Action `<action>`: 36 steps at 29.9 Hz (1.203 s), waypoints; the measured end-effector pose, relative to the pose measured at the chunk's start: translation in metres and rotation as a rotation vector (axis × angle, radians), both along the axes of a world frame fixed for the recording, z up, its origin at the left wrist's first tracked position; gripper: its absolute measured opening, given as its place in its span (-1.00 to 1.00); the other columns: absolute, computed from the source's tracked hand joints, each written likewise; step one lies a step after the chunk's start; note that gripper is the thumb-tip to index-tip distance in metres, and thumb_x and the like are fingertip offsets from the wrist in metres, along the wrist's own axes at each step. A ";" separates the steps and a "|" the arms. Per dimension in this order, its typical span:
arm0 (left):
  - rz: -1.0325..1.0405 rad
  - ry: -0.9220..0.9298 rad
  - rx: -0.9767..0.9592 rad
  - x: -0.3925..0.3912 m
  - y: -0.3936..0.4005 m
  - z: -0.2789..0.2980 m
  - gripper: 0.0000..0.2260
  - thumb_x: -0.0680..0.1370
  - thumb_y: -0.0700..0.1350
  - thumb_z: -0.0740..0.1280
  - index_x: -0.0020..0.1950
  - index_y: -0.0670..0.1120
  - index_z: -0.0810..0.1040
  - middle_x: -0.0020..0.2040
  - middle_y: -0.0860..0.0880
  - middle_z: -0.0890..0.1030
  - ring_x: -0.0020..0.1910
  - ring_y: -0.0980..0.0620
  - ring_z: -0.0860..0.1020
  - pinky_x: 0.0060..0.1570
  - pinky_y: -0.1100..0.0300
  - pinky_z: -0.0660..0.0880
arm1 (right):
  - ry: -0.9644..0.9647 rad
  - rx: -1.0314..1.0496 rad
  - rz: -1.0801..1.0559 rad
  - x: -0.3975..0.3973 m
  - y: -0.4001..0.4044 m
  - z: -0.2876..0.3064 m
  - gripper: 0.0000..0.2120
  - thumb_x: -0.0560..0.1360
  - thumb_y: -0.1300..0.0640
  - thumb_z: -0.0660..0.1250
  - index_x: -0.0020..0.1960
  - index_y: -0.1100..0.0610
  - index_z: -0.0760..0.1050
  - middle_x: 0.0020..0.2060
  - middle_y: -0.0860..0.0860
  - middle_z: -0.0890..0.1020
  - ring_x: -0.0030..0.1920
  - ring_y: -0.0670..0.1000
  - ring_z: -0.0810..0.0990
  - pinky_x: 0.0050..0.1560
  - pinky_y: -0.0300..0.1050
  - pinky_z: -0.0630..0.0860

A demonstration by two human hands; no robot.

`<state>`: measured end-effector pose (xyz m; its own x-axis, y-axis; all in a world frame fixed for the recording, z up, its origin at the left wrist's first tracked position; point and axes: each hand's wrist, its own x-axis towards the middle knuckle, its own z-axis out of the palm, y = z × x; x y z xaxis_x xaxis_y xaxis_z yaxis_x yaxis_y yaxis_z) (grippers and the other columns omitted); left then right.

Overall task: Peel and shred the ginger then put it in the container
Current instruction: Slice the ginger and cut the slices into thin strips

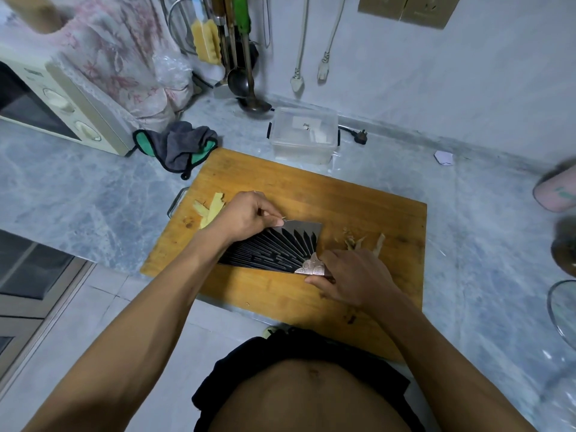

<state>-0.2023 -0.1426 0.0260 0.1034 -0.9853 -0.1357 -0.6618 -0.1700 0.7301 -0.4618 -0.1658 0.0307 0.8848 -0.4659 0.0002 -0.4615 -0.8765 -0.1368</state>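
Observation:
A black cleaver (274, 247) with a ridged blade lies across the wooden cutting board (311, 194). My right hand (352, 279) grips its handle at the copper-coloured bolster. My left hand (249, 213) sits at the blade's far edge, fingers curled and pinching a thin sliver of ginger against it. Peeled yellow ginger pieces (208, 208) lie on the board just left of my left hand. Brown ginger peelings (361, 241) are scattered on the board beyond my right hand. A clear plastic container (304, 135) stands behind the board.
A grey-green cloth (179, 145) and a cream microwave (56, 101) sit at the left on the marble counter. Ladles (249, 98) hang at the wall. A pink object (554, 191) and a glass lid (561, 310) are at the right edge.

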 end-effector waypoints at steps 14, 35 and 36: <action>0.715 0.471 -0.322 0.018 0.023 0.022 -0.97 0.52 -0.07 0.46 -0.08 0.01 0.69 -0.18 0.18 0.69 -0.21 0.29 0.58 -0.15 0.37 0.48 | -0.036 0.392 -0.361 -0.003 -0.002 -0.003 -0.58 0.57 -0.26 0.24 -0.17 0.09 0.43 -0.40 -0.07 0.43 -0.37 -0.05 0.44 -0.36 -0.17 0.29; -0.126 -0.411 0.121 0.016 0.016 -0.042 -0.72 0.50 -0.13 0.44 0.20 0.06 0.62 0.28 0.03 0.51 0.28 -0.01 0.47 0.25 0.03 0.47 | -0.336 0.776 -0.656 0.015 -0.015 -0.004 -0.52 0.60 -0.17 0.25 -0.39 0.09 0.43 -0.50 -0.05 0.48 -0.53 -0.19 0.40 -0.31 -0.22 0.38; -0.186 -0.426 0.159 0.018 0.013 -0.042 -0.63 0.52 -0.13 0.42 0.32 0.08 0.56 0.38 0.02 0.44 0.37 -0.01 0.40 0.34 0.05 0.40 | -0.334 0.780 -0.655 0.015 -0.015 -0.004 -0.53 0.60 -0.17 0.25 -0.39 0.08 0.43 -0.49 -0.06 0.49 -0.53 -0.20 0.41 -0.32 -0.24 0.37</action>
<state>-0.1839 -0.1299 -0.0159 0.0065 -0.9629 -0.2699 -0.9258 -0.1078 0.3624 -0.4464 -0.1804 0.0267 0.4724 -0.8261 -0.3071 -0.6462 -0.0877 -0.7581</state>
